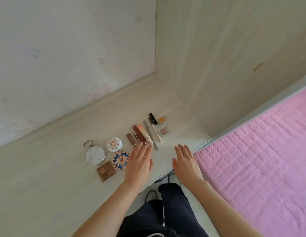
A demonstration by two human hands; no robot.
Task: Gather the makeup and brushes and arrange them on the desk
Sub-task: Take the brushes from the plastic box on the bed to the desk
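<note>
Makeup sits in a cluster on the desk, right of centre and close to the front edge. Row of sticks lies side by side, ends pointing toward the back wall and toward the person. Beyond them are a black lipstick, an orange pan and a pink pan, near the side panel. Left of the row: white compact, blue compact, ringed mirror, and the brown palette nearest the front. Left hand is flat with fingers straight, tips on the near ends of the sticks, palm just beside the blue compact, gripping nothing. Right hand is spread, fingers straight, holding nothing, over the front edge near the desk corner; can't tell if it touches the top. Front edge runs diagonally under both wrists to the side panel. Pink bed starts just past that edge, so it's tight on the right. A wide stretch of desktop lies left of the mirror, and a strip runs between the row and the back wall. Dark trousers are below the edge.
</note>
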